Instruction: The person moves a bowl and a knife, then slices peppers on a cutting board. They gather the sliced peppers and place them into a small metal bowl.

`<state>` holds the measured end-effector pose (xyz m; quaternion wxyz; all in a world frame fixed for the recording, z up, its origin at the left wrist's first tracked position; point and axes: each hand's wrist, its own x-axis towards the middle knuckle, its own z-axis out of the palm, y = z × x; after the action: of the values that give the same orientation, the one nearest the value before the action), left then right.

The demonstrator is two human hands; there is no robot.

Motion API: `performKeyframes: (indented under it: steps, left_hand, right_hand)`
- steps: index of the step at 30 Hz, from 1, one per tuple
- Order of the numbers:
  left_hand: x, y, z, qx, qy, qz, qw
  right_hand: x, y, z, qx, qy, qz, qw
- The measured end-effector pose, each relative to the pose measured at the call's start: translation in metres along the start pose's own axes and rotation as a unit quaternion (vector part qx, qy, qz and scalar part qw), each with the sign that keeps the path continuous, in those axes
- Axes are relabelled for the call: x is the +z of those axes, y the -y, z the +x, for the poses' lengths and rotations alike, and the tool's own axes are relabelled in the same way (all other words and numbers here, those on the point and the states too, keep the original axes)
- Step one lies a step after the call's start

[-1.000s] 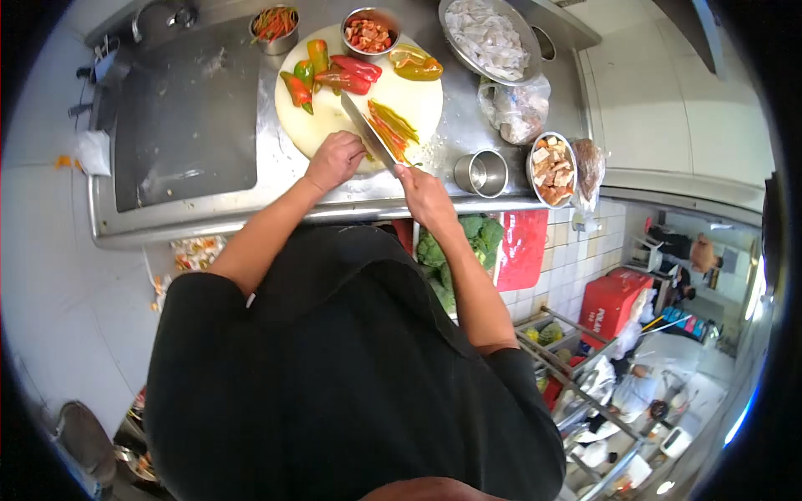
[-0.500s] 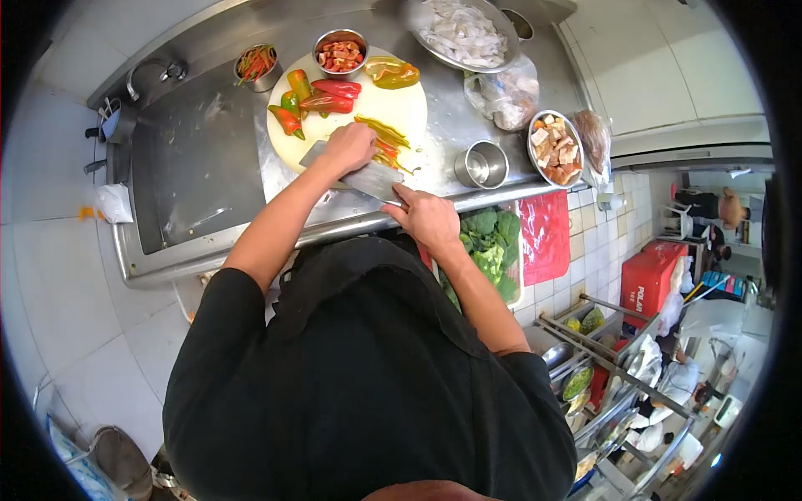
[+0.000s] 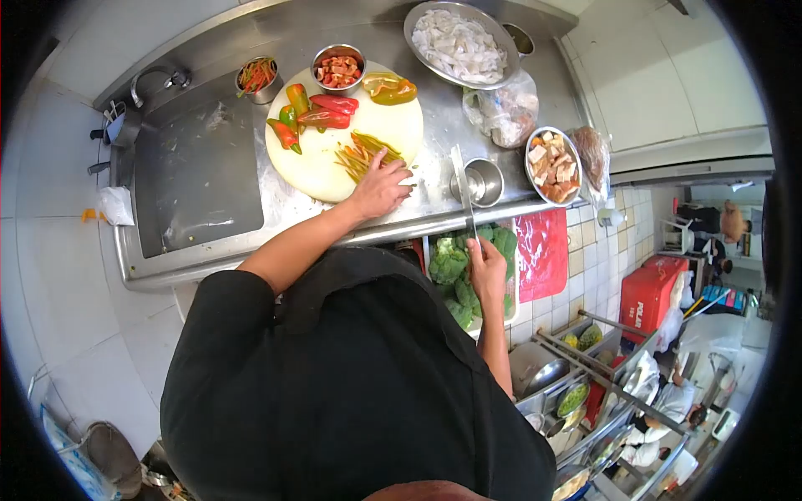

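Sliced pepper strips (image 3: 357, 155), green and orange, lie on a round pale cutting board (image 3: 309, 175). My left hand (image 3: 380, 190) rests at the board's near edge, its fingers curled against the strips. Over by the broccoli, my right hand (image 3: 488, 269) grips a cleaver (image 3: 464, 196) by its handle, blade pointing away from me and edge-on to view. The blade passes in front of an empty metal cup (image 3: 486, 184). Whole red and green peppers (image 3: 324, 118) sit farther back on the board, beside a cut yellow-green pepper (image 3: 389, 88).
Metal cups of chopped red pieces (image 3: 338, 72) and thin strips (image 3: 257, 75) stand at the back. A bowl of pale strips (image 3: 459, 46), a bagged item (image 3: 503, 108) and a bowl of meat chunks (image 3: 553, 167) are right. Broccoli (image 3: 451, 263) lies below the counter edge.
My right hand has swung the cleaver off the board to the right and turned its blade upright. My left hand has moved down and right, onto the strips' near end.
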<state>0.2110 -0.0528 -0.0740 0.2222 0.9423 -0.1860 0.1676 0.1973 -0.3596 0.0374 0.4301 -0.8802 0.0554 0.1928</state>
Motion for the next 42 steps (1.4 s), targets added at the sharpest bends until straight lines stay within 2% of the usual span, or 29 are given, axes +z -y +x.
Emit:
performKeyframes:
  steps: [3, 5, 8, 10, 11, 12, 14, 17, 20, 21, 25, 29, 30, 33, 35, 37, 39, 40, 42]
  left_hand:
    - [-0.002, 0.022, 0.002, -0.022, 0.025, 0.029, 0.999]
    - [-0.006, 0.028, 0.005, -0.035, -0.014, -0.024, 0.999]
    - [-0.055, 0.019, 0.026, -0.082, -0.08, -0.078, 0.99]
    - [-0.075, 0.039, 0.035, -0.103, -0.125, -0.082, 0.983]
    - [-0.083, 0.055, 0.034, -0.123, -0.151, -0.04, 0.98]
    - [-0.086, 0.079, 0.027, -0.172, -0.16, -0.058, 0.97]
    - [-0.11, 0.105, 0.017, -0.31, -0.059, 0.016, 0.949]
    - [-0.103, 0.14, -0.006, -0.33, 0.025, 0.206, 0.921]
    - [-0.113, 0.142, -0.005, -0.326, 0.06, 0.183, 0.926]
    - [-0.118, 0.141, -0.004, -0.343, 0.053, 0.133, 0.928]
    - [-0.146, 0.138, -0.003, -0.413, 0.035, -0.074, 0.907]
    - [-0.195, 0.116, -0.012, -0.457, -0.019, -0.211, 0.864]
    - [-0.201, 0.114, -0.02, -0.443, -0.033, -0.243, 0.863]
    - [-0.205, 0.091, -0.037, -0.432, 0.035, -0.362, 0.825]
    - [-0.176, 0.086, -0.043, -0.408, 0.134, -0.407, 0.806]
    - [-0.131, 0.085, -0.048, -0.338, 0.172, -0.333, 0.863]
    - [-0.094, 0.071, -0.06, -0.278, 0.016, -0.112, 0.954]
    - [-0.083, 0.066, -0.061, -0.239, -0.065, 0.006, 0.969]
    - [-0.084, 0.049, -0.063, -0.265, -0.06, -0.057, 0.961]
  right_hand:
    - [0.005, -0.026, 0.008, -0.047, -0.026, -0.003, 0.999]
    - [0.007, -0.034, 0.009, -0.019, -0.006, 0.036, 0.999]
    - [0.006, -0.026, 0.0, -0.001, 0.039, 0.058, 0.998]
    - [0.001, -0.009, -0.012, 0.041, 0.085, 0.069, 0.993]
    - [0.001, -0.004, -0.013, 0.029, 0.106, 0.051, 0.993]
    - [0.002, -0.001, -0.016, 0.018, 0.127, 0.032, 0.991]
    - [0.007, -0.001, -0.012, -0.014, 0.173, -0.026, 0.985]
    - [0.02, 0.037, -0.003, -0.088, 0.258, -0.103, 0.957]
    - [0.044, 0.053, 0.014, -0.133, 0.301, -0.148, 0.933]
    - [0.053, 0.055, 0.02, -0.153, 0.309, -0.166, 0.924]
    - [0.074, 0.064, 0.038, -0.091, 0.324, -0.171, 0.926]
    - [0.076, 0.073, 0.052, -0.093, 0.283, -0.135, 0.945]
    - [0.072, 0.083, 0.053, -0.063, 0.286, -0.119, 0.949]
    - [0.079, 0.07, 0.066, -0.051, 0.278, -0.067, 0.957]
    - [0.08, 0.08, 0.063, -0.031, 0.292, -0.062, 0.954]
    - [0.084, 0.071, 0.063, -0.038, 0.301, -0.058, 0.951]
    - [0.082, 0.08, 0.054, -0.027, 0.301, -0.072, 0.951]
    - [0.082, 0.08, 0.052, -0.031, 0.295, -0.08, 0.952]
    - [0.083, 0.082, 0.051, -0.042, 0.289, -0.101, 0.951]
